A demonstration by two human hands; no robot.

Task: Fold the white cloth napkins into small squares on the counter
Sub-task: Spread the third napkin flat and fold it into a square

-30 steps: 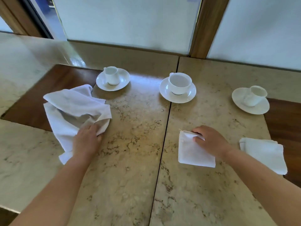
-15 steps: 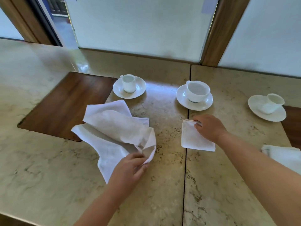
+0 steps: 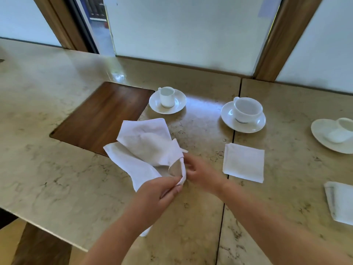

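Both hands meet at the frame's centre: left hand (image 3: 152, 196) pinches the crumpled white napkin's (image 3: 147, 148) near corner, right hand (image 3: 200, 174) fingers curl on the same edge. Napkin sprawls on the counter (image 3: 57, 169), centre-left.

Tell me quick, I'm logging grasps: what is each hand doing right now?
Left hand: pinches an edge of the unfolded napkin.
Right hand: fingers curled at the same napkin's edge, apparently gripping it.
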